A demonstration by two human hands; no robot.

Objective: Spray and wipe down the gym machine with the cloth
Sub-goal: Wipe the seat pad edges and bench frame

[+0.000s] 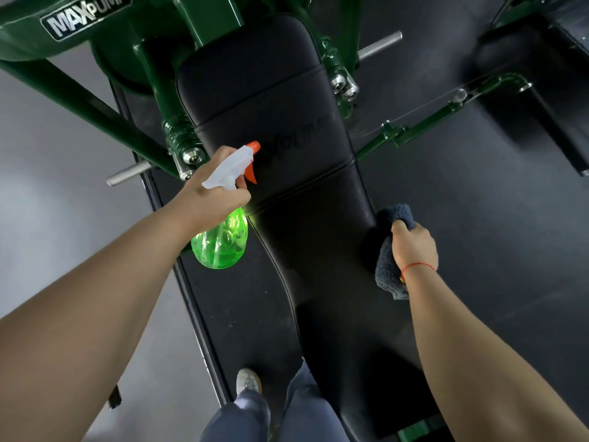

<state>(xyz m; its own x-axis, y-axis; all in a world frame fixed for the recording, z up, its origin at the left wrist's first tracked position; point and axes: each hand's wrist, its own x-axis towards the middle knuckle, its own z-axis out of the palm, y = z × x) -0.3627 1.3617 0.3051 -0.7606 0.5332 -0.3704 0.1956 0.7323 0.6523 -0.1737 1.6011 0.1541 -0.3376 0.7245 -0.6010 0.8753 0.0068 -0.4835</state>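
At centre-left of the frame, the left hand curls its fingers round the neck of a translucent green plastic spray bottle. Its white head and orange nozzle point at the long black padded bench of the dark green steel gym machine. Whether a finger presses the trigger is hard to tell. At centre-right, the right hand grips a bunched dark blue fluffy cloth, its fingers wrapped round it, against the pad's right edge.

Spray bottle in L hand hangs over left edge of pad, cloth in R hand against pad's right edge, machine frame behind pad's far end + off to left.
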